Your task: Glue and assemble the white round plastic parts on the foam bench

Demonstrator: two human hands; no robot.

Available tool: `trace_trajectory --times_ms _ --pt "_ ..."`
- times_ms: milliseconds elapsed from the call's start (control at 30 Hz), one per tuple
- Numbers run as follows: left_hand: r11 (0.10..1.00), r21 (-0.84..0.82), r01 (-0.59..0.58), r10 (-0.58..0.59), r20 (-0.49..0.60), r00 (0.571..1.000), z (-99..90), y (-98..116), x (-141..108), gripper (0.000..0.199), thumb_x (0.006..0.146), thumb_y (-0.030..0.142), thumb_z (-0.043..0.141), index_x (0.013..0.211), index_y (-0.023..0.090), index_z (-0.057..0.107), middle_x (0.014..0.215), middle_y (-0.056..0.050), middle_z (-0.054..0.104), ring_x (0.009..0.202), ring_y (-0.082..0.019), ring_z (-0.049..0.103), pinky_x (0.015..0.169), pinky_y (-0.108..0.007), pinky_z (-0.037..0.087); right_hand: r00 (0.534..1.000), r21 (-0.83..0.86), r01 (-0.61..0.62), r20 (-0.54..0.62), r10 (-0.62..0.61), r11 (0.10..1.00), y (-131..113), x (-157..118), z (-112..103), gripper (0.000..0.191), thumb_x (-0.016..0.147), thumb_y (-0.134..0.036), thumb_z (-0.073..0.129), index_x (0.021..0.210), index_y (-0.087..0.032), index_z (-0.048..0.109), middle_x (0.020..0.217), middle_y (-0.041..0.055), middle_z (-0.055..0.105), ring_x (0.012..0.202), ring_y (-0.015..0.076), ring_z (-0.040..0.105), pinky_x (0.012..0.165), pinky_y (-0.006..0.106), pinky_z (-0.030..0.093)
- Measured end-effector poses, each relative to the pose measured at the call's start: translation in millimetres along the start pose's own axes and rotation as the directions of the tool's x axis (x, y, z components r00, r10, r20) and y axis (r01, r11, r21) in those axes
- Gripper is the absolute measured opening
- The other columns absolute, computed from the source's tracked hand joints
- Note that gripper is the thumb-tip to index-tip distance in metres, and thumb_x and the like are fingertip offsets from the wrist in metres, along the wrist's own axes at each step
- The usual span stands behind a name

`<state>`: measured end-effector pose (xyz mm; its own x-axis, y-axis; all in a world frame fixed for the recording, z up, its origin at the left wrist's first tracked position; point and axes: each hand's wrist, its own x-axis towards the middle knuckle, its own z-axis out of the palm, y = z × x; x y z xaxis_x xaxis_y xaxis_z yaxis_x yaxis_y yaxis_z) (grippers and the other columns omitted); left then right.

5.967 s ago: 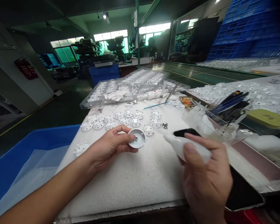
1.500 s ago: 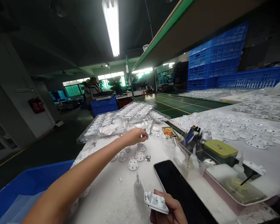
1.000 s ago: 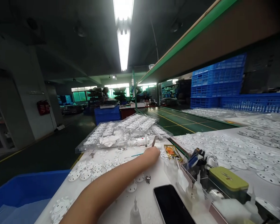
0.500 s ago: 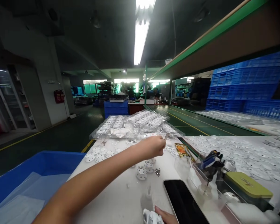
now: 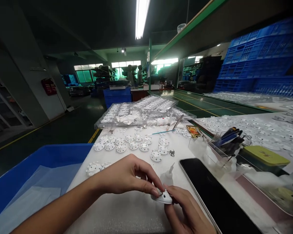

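Left hand (image 5: 127, 175) has drawn back over the white desk (image 5: 107, 208) and, with the right hand (image 5: 188, 208), pinches a white domed plastic piece (image 5: 164, 198), dark-holed, thin-rimmed, near a flat black-screened phone (image 5: 215, 191), desk surface stretching leftward to its edge.

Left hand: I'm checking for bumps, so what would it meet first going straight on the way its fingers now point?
The left hand would likely meet the white part first, which it seems to touch, then the right hand beyond; depth is hard to judge.
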<state>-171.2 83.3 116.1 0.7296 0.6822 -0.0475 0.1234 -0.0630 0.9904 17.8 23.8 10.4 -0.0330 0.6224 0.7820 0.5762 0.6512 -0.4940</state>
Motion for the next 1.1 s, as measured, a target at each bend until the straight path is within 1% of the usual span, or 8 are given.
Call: trace_trajectory --times_ms 67,167,333,467,600,667,967,1100 --pt "0.999 -0.016 0.034 -0.034 -0.007 0.999 2.0 -6.3 2.8 0.020 0.074 0.024 0.077 0.092 0.017 0.077 0.089 -0.007 0.070 0.076 -0.015 0.063 0.070 -0.025 0.050 0.999 0.018 0.022 0.025 -0.022 1.000 -0.4 -1.1 -0.8 0.020 0.087 -0.012 0.058 0.105 -0.021 0.061 0.093 0.0043 0.067 0.082 0.0107 0.067 0.071 0.014 0.054" --pt "0.994 -0.050 0.093 -0.095 -0.032 0.995 4.7 -14.7 5.6 0.020 0.073 0.027 0.078 0.091 0.018 0.078 0.091 -0.006 0.067 0.065 -0.010 0.054 0.056 -0.021 0.042 0.998 0.082 -0.051 -0.025 0.053 0.995 -4.2 -6.3 2.4 0.017 0.089 -0.011 0.055 0.101 -0.022 0.060 0.095 0.0044 0.065 0.083 0.0106 0.065 0.073 0.016 0.054" --pt "0.994 0.070 0.080 -0.077 -0.050 0.996 5.1 -14.4 4.9 0.016 0.078 0.027 0.074 0.093 0.022 0.078 0.090 -0.003 0.064 0.079 -0.012 0.057 0.070 -0.022 0.044 0.993 0.102 -0.110 -0.031 0.113 0.989 -7.9 -9.2 2.5 0.018 0.087 -0.011 0.058 0.099 -0.023 0.064 0.095 0.0022 0.065 0.084 0.0089 0.065 0.070 0.014 0.052" --pt "0.990 0.110 0.087 -0.088 0.000 0.996 0.9 -6.7 1.8 0.016 0.082 0.027 0.070 0.095 0.020 0.076 0.094 -0.003 0.064 0.076 -0.011 0.058 0.067 -0.021 0.045 0.994 0.071 -0.105 -0.033 0.107 0.992 -7.0 -6.8 -0.3 0.021 0.087 -0.010 0.059 0.102 -0.023 0.065 0.096 0.0027 0.065 0.084 0.0098 0.065 0.071 0.016 0.053" --pt "0.950 0.313 0.000 0.000 0.000 1.000 -4.5 -0.8 -1.3 0.017 0.086 0.026 0.065 0.098 0.018 0.075 0.095 -0.005 0.067 0.087 -0.014 0.061 0.075 -0.023 0.046 0.996 0.055 -0.075 -0.043 0.078 0.996 -4.4 -6.4 -0.4 0.025 0.086 -0.008 0.058 0.104 -0.022 0.065 0.096 0.0041 0.065 0.084 0.0106 0.065 0.071 0.017 0.054" --pt "0.933 0.358 -0.028 0.025 0.012 1.000 -5.4 -0.5 -1.5 0.018 0.087 0.026 0.065 0.099 0.018 0.075 0.095 -0.005 0.068 0.086 -0.014 0.062 0.076 -0.024 0.046 0.999 0.048 -0.043 -0.031 0.045 0.998 -3.2 -6.6 -0.5 0.024 0.085 -0.008 0.059 0.104 -0.021 0.065 0.095 0.0046 0.065 0.083 0.0110 0.066 0.070 0.017 0.054" --pt "0.941 0.337 -0.023 0.019 0.016 1.000 2.8 -7.0 -0.5 0.020 0.088 0.024 0.063 0.104 0.021 0.074 0.096 -0.004 0.066 0.089 -0.015 0.061 0.078 -0.025 0.046 0.992 0.070 -0.118 -0.026 0.120 0.991 -8.1 -8.2 0.3 0.022 0.086 -0.009 0.059 0.102 -0.023 0.064 0.092 0.0030 0.065 0.081 0.0115 0.065 0.071 0.021 0.054" --pt "0.983 0.148 0.110 -0.107 -0.026 0.994 5.7 -11.3 1.0 0.020 0.084 0.029 0.068 0.101 0.020 0.073 0.097 -0.004 0.067 0.084 -0.014 0.060 0.076 -0.026 0.046 0.987 0.116 -0.147 -0.046 0.154 0.982 -10.2 -8.6 0.4 0.021 0.085 -0.009 0.060 0.100 -0.023 0.066 0.092 0.0027 0.066 0.081 0.0120 0.066 0.071 0.020 0.054"
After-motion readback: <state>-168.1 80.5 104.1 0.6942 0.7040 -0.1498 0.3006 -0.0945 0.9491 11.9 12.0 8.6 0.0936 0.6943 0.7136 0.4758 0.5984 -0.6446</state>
